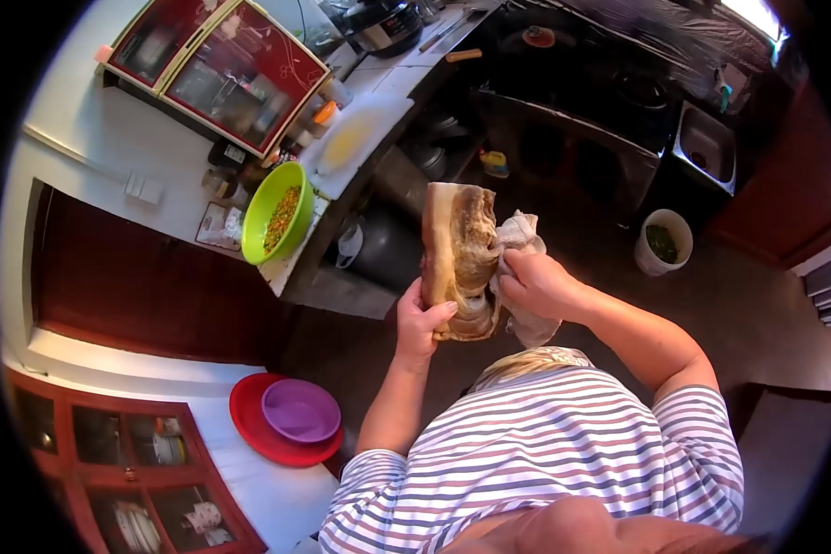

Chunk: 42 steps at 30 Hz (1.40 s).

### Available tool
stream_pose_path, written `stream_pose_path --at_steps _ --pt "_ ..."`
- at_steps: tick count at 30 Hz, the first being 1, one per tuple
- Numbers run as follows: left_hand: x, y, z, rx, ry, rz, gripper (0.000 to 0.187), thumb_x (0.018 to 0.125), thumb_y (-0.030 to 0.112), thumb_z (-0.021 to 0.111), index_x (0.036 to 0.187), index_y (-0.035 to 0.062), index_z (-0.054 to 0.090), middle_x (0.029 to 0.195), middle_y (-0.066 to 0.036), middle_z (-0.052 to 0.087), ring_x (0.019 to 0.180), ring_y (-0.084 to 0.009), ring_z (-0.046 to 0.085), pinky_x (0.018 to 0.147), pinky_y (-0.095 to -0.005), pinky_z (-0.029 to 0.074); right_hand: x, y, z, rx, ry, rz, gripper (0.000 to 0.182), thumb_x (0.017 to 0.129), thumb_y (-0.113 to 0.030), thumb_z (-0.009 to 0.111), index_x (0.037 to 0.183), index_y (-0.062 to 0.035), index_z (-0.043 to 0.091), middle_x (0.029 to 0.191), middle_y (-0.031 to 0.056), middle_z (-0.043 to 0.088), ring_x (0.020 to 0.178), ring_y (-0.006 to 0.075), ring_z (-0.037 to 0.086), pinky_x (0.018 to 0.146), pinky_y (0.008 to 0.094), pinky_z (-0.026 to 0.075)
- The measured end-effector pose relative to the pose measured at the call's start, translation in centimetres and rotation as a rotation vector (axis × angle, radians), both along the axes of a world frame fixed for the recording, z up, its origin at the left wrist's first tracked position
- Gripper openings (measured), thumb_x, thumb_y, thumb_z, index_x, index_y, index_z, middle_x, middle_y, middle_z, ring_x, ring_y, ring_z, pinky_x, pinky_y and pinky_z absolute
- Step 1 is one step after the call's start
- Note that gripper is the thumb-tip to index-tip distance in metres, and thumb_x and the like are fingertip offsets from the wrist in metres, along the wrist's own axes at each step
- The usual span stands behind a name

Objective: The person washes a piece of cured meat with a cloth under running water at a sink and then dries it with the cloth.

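A thick slab of pork belly (459, 254), yellowish brown with a pale band along its left side, is held upright in front of my body. My left hand (418, 319) grips its lower left edge, the thumb lying across the near face. At the slab's right side my right hand (538, 283) is closed on a crumpled whitish cloth (529, 326). The cloth touches the right edge of the meat. My right fingertips are partly hidden in its folds.
On the counter at left stand a green bowl (297, 212) of yellow-orange pieces, a white board (365, 138) and a red-doored cabinet (249, 78). A white bucket (648, 260) with greens sits on the floor near the sink (708, 148). Purple (303, 412) and red basins are lower left.
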State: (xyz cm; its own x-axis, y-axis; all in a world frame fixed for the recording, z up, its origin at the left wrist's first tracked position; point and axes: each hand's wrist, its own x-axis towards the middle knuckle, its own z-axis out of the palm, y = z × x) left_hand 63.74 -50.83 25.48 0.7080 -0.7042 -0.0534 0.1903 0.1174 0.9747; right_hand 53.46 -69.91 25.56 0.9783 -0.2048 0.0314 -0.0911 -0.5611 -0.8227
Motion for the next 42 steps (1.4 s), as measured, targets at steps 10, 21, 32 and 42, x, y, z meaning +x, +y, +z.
stream_pose_path --at_steps 10,21,32,42 --pt "4.7 7.1 -0.2 -0.100 -0.003 0.006 0.055 0.066 0.005 0.062 0.117 -0.0057 0.045 0.108 -0.009 0.057 0.098 -0.0169 0.055 0.089 -0.0288 0.040 -3.1 -2.8 -2.1 1.149 -0.281 -0.139 0.029 0.080 -0.015 0.059 0.105 -0.0023 0.056 0.089 0.0044 0.061 0.077 0.0126 0.058 0.068 0.0258 0.049" --pt "5.5 6.6 1.7 -0.075 -0.069 -0.166 0.054 0.065 0.005 0.064 0.115 -0.0064 0.047 0.106 -0.010 0.058 0.095 -0.0161 0.056 0.085 -0.0285 0.043 5.7 0.7 -5.6 0.958 -0.275 0.141 0.041 0.082 -0.014 0.061 0.120 -0.0048 0.046 0.109 0.0057 0.055 0.099 0.0136 0.050 0.089 0.0297 0.041" --pt "4.5 6.4 -1.3 -0.274 0.344 0.008 0.055 0.068 0.010 0.058 0.118 -0.0064 0.044 0.112 -0.015 0.055 0.101 -0.0235 0.056 0.090 -0.0335 0.042 7.9 -1.4 -7.9 0.950 -0.377 -0.268 0.020 0.087 -0.009 0.046 0.102 -0.0013 0.058 0.090 0.0060 0.061 0.084 0.0142 0.056 0.075 0.0285 0.047" --pt "5.6 6.0 0.7 -0.028 0.055 -0.151 0.051 0.064 0.006 0.064 0.112 -0.0046 0.050 0.104 -0.009 0.060 0.094 -0.0156 0.057 0.086 -0.0280 0.043 10.0 -2.6 -1.9 0.636 -0.161 0.314 0.057 0.070 -0.031 0.073 0.114 -0.0020 0.051 0.102 0.0028 0.059 0.092 0.0093 0.053 0.082 0.0267 0.044"
